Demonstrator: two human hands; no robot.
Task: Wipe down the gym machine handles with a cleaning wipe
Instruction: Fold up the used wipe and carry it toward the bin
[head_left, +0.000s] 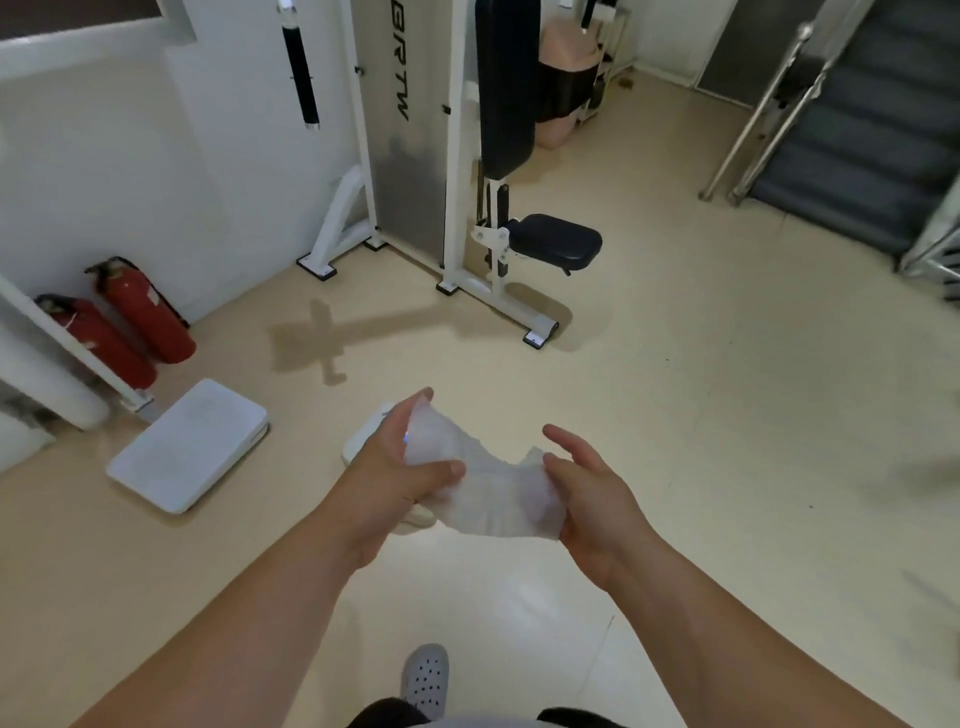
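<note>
We see the left hand (400, 457) gripping one end of the cleaning wipe (493, 493), thumb across the front and fingers curled behind it. The right hand (587, 499) takes the other end, with the thumb pressed onto the wipe. Its fingers reach out fairly straight behind the cloth, so we cannot make out how firmly they close. The crumpled white wipe hangs stretched between the two hands, above the floor (675, 415) and well short of the machine.

Under the left hand lies a white object (363, 441), mostly hidden by the wrist; we cannot tell what it is. A pale shape just below the wipe is also too covered to name. At the bottom edge a grey perforated clog (426, 675) shows, and the dark clothing beside it is cut off.

To the left, a flat white board (189, 447) rests on the floor near two red fire extinguishers (140, 317).

Further on stands the white gym machine (457, 156), with its black seat (556, 241) and its upright black back pad (506, 88). One black handle (300, 73) hangs at the left of the machine, its top cut by the frame edge. Lettering on the grey panel is only partly legible. The stairs (857, 104) at the right are blurred.
</note>
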